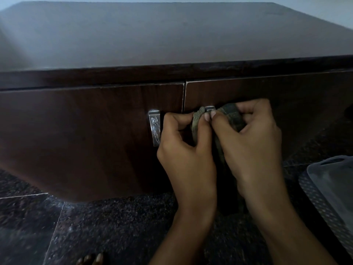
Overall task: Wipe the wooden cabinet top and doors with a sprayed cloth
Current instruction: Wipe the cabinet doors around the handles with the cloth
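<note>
A low dark wooden cabinet fills the view, with its top (172,35) above and two doors below. The left door (76,131) carries a metal handle (155,129). On the right door (296,104) only the top of its metal handle (210,108) shows. A dark green cloth (235,117) is wrapped around that right handle. My left hand (185,148) pinches the cloth's left edge with thumb and curled fingers. My right hand (250,142) grips the bunched cloth from the right, thumb beside the left thumb. The cloth hangs down between my hands.
Dark speckled stone floor tiles (114,226) lie below the cabinet. A grey plastic tray (332,188) with a dotted rim sits on the floor at the right edge. Toes (91,260) show at the bottom edge. A pale wall stands behind the cabinet.
</note>
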`<action>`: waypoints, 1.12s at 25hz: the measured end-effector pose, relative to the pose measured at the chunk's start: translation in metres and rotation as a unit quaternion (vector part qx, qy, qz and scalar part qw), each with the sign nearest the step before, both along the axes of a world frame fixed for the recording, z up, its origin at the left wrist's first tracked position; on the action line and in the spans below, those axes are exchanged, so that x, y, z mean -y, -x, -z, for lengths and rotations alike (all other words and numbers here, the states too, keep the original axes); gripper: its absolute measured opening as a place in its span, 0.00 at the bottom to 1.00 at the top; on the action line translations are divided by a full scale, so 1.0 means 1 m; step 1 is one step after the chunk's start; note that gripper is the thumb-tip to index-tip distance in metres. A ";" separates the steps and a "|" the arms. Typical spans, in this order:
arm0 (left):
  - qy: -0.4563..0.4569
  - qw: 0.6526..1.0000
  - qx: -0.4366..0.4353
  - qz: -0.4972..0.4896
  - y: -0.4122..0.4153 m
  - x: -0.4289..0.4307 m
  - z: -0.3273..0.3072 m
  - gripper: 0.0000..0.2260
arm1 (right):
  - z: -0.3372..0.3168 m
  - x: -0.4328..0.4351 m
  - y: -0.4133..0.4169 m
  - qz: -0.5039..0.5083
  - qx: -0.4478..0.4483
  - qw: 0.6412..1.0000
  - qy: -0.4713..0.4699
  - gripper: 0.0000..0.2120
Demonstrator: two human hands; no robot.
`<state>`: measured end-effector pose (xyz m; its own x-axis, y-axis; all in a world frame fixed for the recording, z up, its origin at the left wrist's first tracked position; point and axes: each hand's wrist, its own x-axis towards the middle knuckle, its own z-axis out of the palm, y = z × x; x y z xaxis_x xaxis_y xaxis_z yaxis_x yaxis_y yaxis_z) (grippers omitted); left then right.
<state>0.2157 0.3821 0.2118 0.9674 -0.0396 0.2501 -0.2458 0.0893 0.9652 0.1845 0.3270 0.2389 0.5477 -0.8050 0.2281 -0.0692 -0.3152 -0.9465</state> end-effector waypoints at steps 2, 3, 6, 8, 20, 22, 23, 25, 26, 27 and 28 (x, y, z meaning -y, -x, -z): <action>-0.010 1.000 0.003 0.002 -0.001 0.000 0.000 0.05 | -0.001 0.002 -0.001 -0.001 -0.013 1.000 -0.001 0.11; -0.013 1.000 0.003 0.002 0.001 0.000 0.001 0.05 | 0.000 0.003 0.000 -0.001 -0.017 1.000 -0.010 0.11; -0.022 1.000 0.004 -0.002 0.007 -0.003 0.011 0.05 | 0.011 -0.001 0.006 0.004 -0.021 0.999 -0.047 0.11; -0.017 1.000 -0.002 -0.014 0.010 -0.005 0.020 0.05 | 0.021 -0.006 0.010 0.002 -0.015 0.998 -0.063 0.11; 0.095 0.992 0.039 -0.077 -0.003 -0.049 0.032 0.06 | 0.040 -0.050 -0.003 -0.193 0.085 0.974 -0.081 0.09; 0.081 0.992 0.061 -0.070 -0.010 -0.054 0.027 0.06 | 0.037 -0.052 -0.009 -0.207 0.094 0.971 -0.074 0.09; 0.075 0.993 0.069 -0.065 -0.013 -0.056 0.024 0.06 | 0.034 -0.053 -0.011 -0.206 0.102 0.971 -0.070 0.08; 0.071 0.993 0.073 -0.055 -0.017 -0.060 0.020 0.06 | 0.030 -0.055 -0.016 -0.189 0.114 0.974 -0.050 0.07; 0.068 0.994 0.072 -0.050 -0.020 -0.061 0.019 0.06 | 0.028 -0.056 -0.019 -0.178 0.116 0.977 -0.036 0.07; 0.064 0.994 0.071 -0.045 -0.023 -0.061 0.017 0.06 | 0.027 -0.057 -0.023 -0.163 0.117 0.979 -0.024 0.07; 0.061 0.995 0.069 -0.040 -0.025 -0.060 0.015 0.07 | 0.025 -0.057 -0.026 -0.143 0.116 0.983 -0.012 0.06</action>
<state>0.2411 0.4417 0.1968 0.9223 0.0742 0.3792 -0.3864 0.1789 0.9048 0.2100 0.3845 0.2138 0.6881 -0.6317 0.3570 0.2386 -0.2676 -0.9335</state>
